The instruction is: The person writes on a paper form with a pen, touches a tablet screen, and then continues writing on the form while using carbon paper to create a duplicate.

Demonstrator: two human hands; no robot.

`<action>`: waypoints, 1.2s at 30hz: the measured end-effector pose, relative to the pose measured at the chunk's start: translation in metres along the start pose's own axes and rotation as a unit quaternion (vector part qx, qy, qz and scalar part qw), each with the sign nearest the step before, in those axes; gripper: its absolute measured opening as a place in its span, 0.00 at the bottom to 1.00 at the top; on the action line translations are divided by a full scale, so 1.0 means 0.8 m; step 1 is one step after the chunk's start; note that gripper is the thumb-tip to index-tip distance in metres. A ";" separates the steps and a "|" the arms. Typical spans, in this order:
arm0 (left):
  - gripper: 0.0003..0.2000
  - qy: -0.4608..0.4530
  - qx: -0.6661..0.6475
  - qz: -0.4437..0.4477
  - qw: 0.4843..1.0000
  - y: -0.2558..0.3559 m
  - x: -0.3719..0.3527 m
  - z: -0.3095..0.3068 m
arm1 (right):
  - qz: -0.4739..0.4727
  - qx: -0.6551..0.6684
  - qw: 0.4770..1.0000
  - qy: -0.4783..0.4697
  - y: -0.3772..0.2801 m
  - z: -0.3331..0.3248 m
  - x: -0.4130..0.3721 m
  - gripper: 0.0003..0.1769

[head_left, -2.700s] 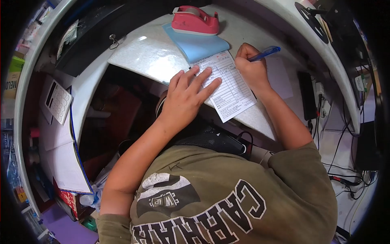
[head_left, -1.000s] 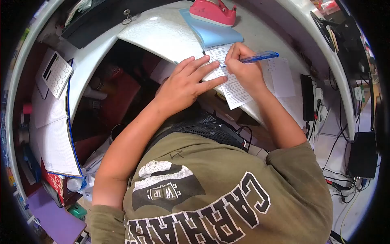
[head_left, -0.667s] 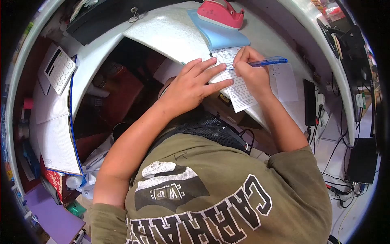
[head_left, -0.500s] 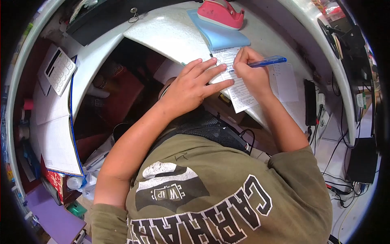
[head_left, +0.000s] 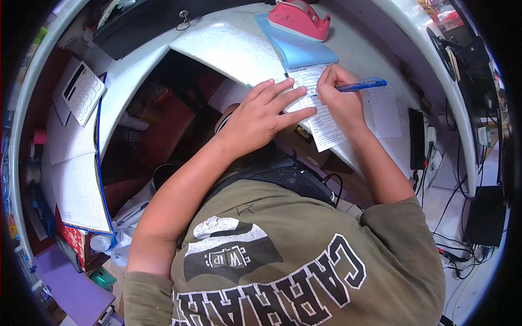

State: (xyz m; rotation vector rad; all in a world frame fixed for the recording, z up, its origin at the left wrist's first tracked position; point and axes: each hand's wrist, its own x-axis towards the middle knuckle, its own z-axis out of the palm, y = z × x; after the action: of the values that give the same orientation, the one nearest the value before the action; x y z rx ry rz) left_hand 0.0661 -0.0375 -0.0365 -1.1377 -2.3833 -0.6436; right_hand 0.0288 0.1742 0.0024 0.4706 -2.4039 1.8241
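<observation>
A blue pen [head_left: 365, 84] is gripped in my right hand [head_left: 341, 98], its tip end low over a printed form [head_left: 326, 127]. The form belongs to a pad whose light blue cover [head_left: 304, 50] is folded back at the top. My left hand [head_left: 266, 111] lies with fingers spread, their tips on the left side of the form and the table edge. A red tape dispenser [head_left: 299, 20] rests on the folded cover. Right of my writing hand lies a loose white sheet [head_left: 385, 111] with faint marks.
The curved white table [head_left: 223, 51] wraps around me. On its left part are an open lined notebook [head_left: 81, 185] and a white calculator [head_left: 84, 95]. A black drawer [head_left: 141, 27] with a key stands at the back. Cables and a power strip [head_left: 432, 146] are at the right.
The view has shifted slightly, moving everything a little to the right. My right hand still holds the pen over the form, and my left hand stays flat beside it.
</observation>
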 end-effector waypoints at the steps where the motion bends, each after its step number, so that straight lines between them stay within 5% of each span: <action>1: 0.29 0.000 0.003 0.003 1.000 0.000 0.001 0.000 | 0.004 -0.001 1.000 0.000 -0.001 0.000 0.000 0.07; 10: 0.34 -0.008 -0.003 -0.005 1.000 0.001 0.001 -0.001 | 0.012 -0.013 1.000 0.009 0.001 -0.001 -0.001 0.06; 19: 0.34 -0.006 -0.002 -0.002 1.000 0.000 0.001 -0.001 | 0.069 0.127 0.988 0.058 0.002 -0.033 0.003 0.08; 36: 0.31 -0.009 0.014 -0.009 1.000 0.003 0.005 -0.003 | 0.044 0.096 0.994 -0.034 0.013 -0.050 0.007 0.08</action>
State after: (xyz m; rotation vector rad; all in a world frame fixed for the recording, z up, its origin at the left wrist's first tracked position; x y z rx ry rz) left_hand 0.0665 -0.0350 -0.0318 -1.1148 -2.4126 -0.6076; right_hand 0.0161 0.2135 0.0054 0.4568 -2.3384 2.1226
